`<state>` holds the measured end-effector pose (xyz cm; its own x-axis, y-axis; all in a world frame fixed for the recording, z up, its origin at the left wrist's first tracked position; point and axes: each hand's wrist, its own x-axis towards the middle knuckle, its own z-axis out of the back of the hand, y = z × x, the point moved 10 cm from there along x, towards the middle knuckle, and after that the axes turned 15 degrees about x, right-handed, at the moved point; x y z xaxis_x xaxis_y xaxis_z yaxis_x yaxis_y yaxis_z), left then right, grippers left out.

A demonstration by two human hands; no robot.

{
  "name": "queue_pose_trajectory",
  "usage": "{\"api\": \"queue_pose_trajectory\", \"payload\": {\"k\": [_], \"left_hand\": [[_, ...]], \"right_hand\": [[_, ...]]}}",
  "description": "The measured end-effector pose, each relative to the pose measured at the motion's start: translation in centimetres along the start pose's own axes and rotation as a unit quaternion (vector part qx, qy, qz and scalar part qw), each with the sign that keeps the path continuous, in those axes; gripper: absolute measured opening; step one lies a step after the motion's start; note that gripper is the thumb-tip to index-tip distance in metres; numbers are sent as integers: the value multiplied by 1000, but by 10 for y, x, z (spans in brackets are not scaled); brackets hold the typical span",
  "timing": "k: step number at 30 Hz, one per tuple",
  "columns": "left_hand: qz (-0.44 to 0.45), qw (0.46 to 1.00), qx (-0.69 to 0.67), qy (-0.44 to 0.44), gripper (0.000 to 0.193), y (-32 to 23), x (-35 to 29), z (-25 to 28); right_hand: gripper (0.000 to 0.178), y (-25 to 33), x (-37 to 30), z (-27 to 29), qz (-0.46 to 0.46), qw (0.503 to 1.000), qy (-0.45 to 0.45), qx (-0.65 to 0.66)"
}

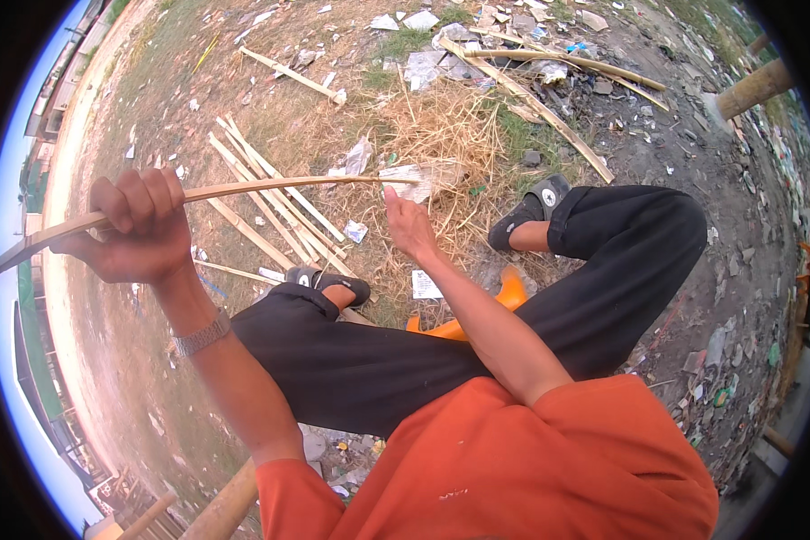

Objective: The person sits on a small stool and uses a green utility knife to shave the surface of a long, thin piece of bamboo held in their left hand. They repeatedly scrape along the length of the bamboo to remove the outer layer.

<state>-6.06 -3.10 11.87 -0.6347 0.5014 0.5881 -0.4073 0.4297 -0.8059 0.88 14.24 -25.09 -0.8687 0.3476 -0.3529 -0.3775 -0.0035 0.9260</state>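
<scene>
The ground (pixel 675 171) is stretching out bare and grey-brown, littered with scraps of paper and plastic, with a patch of dry straw (pixel 450 135) lying ahead of the person. A person in an orange shirt (pixel 513 468) and black trousers (pixel 603 270) is sitting with knees bent, dark slip-on shoes (pixel 531 211) resting on the dirt, and an orange plastic object (pixel 504 301) is showing between the legs. A pile of split bamboo slats (pixel 270 202) is lying on the ground just beyond the left shoe, and longer bamboo poles (pixel 549 72) are lying farther off near the straw.

A long, thin bamboo strip (pixel 279 187) is being held up in the air across the left half of the view. It is looking pale tan, flat and slightly bowed, widening toward the end at the left edge of the view and tapering toward the right.

The left hand (pixel 135 229) is wrapping all fingers tightly around the strip near its wider end, a metal watch band (pixel 201 335) sitting on the wrist. The right hand (pixel 409 225) is reaching up to the strip's thin tip, fingertips pressed together at it; whether they are actually pinching it I cannot tell.
</scene>
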Motion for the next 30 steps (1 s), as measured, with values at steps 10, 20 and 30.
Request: {"api": "queue_pose_trajectory", "payload": {"k": [10, 20, 30], "left_hand": [[9, 997, -22, -69, 64, 5, -7, 17], [40, 944, 154, -289, 66, 0, -15, 28], [32, 962, 132, -235, 67, 4, -9, 38]], "right_hand": [[67, 13, -13, -13, -14, 1000, -2, 21], [70, -25, -5, -11, -55, 996, -59, -32], [71, -14, 19, -7, -77, 996, -50, -13]]}}
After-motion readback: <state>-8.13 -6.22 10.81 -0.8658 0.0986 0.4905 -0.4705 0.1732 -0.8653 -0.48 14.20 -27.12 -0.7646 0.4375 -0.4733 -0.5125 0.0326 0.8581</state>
